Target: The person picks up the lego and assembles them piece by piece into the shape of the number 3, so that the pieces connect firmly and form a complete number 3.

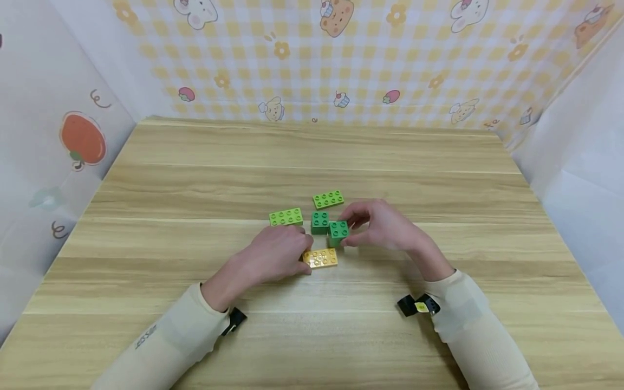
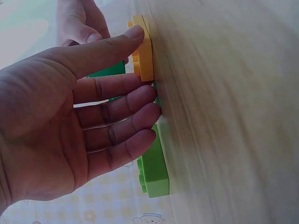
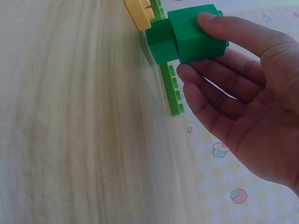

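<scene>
My right hand (image 1: 382,225) pinches a dark green four-stud brick (image 3: 194,37) between thumb and fingers. In the right wrist view the brick is tilted, just off the tabletop. A second dark green brick (image 1: 319,222) stands behind and left of it; I cannot tell whether the two touch. My left hand (image 1: 280,252) has its thumb and index finger at the left end of a flat yellow eight-stud brick (image 1: 320,258), which lies on the table. Its other fingers reach past a light green eight-stud brick (image 2: 154,163). Another light green brick (image 1: 328,200) lies farther back.
The wooden table (image 1: 312,336) carries the bricks near its middle. A yellow checked cloth with cartoon prints (image 1: 312,65) hangs behind it. Pale sheets (image 1: 44,135) stand along the sides. Black devices (image 1: 419,306) are strapped at both wrists.
</scene>
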`<state>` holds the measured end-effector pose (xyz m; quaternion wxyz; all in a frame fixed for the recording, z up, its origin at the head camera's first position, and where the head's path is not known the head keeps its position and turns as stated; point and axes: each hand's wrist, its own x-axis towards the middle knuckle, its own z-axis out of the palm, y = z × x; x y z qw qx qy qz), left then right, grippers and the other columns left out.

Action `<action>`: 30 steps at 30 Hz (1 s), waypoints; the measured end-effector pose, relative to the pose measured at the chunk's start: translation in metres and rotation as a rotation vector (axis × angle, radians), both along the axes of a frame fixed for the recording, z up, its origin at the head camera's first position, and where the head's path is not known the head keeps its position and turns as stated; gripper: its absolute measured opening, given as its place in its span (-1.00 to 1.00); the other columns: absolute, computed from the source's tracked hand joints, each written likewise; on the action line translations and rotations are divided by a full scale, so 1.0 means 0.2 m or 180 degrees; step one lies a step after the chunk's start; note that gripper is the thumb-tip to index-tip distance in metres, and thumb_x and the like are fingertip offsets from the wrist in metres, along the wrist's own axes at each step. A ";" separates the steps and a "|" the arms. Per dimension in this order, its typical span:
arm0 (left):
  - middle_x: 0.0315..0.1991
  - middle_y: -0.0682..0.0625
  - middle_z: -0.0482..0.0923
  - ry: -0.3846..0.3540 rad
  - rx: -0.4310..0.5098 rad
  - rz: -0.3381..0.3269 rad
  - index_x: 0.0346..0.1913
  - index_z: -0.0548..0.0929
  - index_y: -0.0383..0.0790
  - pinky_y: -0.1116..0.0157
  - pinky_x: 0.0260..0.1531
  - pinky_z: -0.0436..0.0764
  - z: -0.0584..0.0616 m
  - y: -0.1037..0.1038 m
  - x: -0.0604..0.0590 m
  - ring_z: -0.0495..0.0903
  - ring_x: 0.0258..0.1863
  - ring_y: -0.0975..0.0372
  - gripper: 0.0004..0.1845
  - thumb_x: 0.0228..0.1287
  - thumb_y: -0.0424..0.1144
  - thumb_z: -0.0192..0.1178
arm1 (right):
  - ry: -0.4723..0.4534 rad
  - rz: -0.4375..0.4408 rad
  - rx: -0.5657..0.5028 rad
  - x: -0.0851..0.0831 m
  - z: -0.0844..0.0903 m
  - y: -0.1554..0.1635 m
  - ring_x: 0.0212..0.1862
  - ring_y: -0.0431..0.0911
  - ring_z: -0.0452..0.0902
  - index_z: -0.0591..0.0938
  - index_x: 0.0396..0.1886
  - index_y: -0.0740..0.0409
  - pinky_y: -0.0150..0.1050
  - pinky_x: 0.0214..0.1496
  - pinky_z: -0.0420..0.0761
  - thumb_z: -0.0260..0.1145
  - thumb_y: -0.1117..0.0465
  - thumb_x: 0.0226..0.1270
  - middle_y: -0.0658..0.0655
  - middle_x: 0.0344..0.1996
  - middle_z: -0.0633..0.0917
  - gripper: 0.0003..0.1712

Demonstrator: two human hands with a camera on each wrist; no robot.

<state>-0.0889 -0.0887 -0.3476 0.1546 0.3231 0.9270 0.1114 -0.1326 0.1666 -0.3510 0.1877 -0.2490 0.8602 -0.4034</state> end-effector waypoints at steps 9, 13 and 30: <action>-0.39 0.09 0.55 -0.0016 -0.0002 0.0010 -0.39 0.66 -0.09 0.24 -0.47 0.50 -0.01 0.00 0.00 0.48 -0.44 0.23 -0.67 0.18 0.02 0.58 | -0.0010 0.0156 0.0075 0.02 0.00 -0.01 -0.11 -0.07 0.70 0.76 -0.05 0.08 -0.08 0.05 0.72 0.64 0.28 0.14 -0.02 -0.20 0.78 -0.64; -0.40 0.09 0.54 -0.0018 0.0007 0.0014 -0.40 0.65 -0.08 0.23 -0.47 0.50 -0.02 0.00 0.00 0.49 -0.45 0.23 -0.66 0.17 0.02 0.58 | -0.0064 0.0203 0.0033 0.03 -0.01 -0.02 -0.12 -0.06 0.69 0.76 -0.06 0.06 -0.06 0.03 0.71 0.64 0.28 0.14 -0.03 -0.21 0.78 -0.65; -0.38 0.08 0.56 -0.0056 -0.0089 0.0031 -0.39 0.63 -0.09 0.22 -0.42 0.52 0.00 0.00 -0.02 0.51 -0.41 0.21 -0.65 0.20 0.03 0.56 | -0.0014 0.0187 0.0045 0.06 -0.02 -0.03 -0.17 -0.08 0.66 0.76 -0.07 0.07 -0.10 -0.03 0.71 0.66 0.28 0.13 -0.02 -0.22 0.77 -0.63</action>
